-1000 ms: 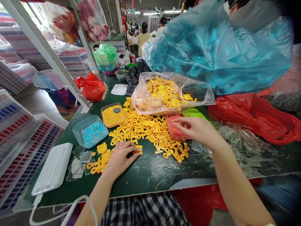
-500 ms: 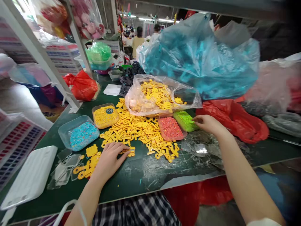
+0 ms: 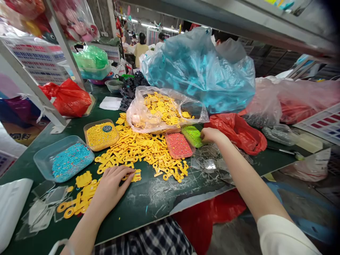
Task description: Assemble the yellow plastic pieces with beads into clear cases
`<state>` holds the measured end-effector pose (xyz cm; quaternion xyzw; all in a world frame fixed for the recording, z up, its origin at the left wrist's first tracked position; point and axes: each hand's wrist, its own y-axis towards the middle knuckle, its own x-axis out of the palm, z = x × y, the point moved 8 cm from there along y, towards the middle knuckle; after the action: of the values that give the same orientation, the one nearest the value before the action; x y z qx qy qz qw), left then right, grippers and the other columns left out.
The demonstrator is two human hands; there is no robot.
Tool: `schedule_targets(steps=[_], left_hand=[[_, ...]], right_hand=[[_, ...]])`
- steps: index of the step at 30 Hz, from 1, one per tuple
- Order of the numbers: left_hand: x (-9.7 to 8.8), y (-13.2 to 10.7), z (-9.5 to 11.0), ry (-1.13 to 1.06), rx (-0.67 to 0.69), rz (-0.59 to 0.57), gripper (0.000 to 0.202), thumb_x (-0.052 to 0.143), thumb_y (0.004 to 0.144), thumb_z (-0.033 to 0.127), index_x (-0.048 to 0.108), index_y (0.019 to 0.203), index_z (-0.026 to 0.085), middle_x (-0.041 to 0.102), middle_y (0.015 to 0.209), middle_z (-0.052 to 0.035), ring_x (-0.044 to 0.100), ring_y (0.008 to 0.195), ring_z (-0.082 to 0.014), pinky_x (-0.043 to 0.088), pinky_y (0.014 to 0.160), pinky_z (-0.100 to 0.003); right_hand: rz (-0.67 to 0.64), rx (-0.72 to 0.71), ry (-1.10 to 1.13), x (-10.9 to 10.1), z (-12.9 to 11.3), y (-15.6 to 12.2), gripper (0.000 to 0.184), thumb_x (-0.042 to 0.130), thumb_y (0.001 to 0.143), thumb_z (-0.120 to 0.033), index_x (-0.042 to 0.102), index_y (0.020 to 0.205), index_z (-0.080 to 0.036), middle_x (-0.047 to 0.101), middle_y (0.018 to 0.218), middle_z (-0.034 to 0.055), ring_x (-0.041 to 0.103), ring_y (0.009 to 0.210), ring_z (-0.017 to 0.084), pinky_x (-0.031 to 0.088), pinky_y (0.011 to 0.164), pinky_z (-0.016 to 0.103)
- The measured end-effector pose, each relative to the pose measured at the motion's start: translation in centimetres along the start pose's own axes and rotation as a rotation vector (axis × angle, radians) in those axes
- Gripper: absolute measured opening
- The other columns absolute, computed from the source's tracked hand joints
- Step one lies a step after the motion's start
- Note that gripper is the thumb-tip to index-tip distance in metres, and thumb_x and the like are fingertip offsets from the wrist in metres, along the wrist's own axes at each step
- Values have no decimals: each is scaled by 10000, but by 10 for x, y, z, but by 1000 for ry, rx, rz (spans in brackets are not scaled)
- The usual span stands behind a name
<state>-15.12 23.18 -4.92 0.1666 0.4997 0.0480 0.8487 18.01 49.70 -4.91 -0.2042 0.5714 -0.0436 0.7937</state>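
Note:
My left hand [image 3: 110,186] lies on the green table [image 3: 148,198], fingers pressed on a small yellow plastic piece [image 3: 136,175] at the near edge of a heap of yellow parts [image 3: 143,148]. My right hand [image 3: 211,135] reaches out to the tray of green beads [image 3: 193,135], its fingers curled at the tray's right edge. What they pinch is too small to see. A tray of red beads [image 3: 178,145] sits just left of the green one.
Trays of yellow beads [image 3: 102,134] and blue beads [image 3: 67,161] stand at the left. A clear bag of yellow parts [image 3: 164,108], a big blue bag [image 3: 202,71] and red bags [image 3: 236,132] lie behind. Clear plastic squares [image 3: 45,209] lie near left and by my right arm.
My right hand has moved from the red bead tray rightward to the green bead tray. The view has swung to the right. My left hand stays on the yellow piece.

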Motion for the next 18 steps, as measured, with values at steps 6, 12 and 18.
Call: schedule_targets(steps=[6,12,18], left_hand=[[-4,-2,-2,28,-34,6,286,414,981,408,647,974,242,716,1001,-20,627,944,-220,404,861,-388],[-10,-6,-9,105,-137,23,184,477,965,313,643,981,234,712,976,-15,614,942,-224,404,858,-393],[-4,-7,-8,102,-150,-36,168,479,966,284,638,978,231,702,1009,-12,600,963,-222,406,874,-398]], right_hand=[[-63,6,-74,3,-7,3,242,631,901,-343,640,1026,-136,658,1041,67,637,928,178,527,828,369],[59,-31,-75,-4,-10,-4,114,714,779,-228,725,858,-146,706,879,104,669,769,218,489,652,307],[447,-159,-62,-48,-27,-36,155,639,838,-251,756,863,-152,693,893,178,653,861,306,438,654,351]])
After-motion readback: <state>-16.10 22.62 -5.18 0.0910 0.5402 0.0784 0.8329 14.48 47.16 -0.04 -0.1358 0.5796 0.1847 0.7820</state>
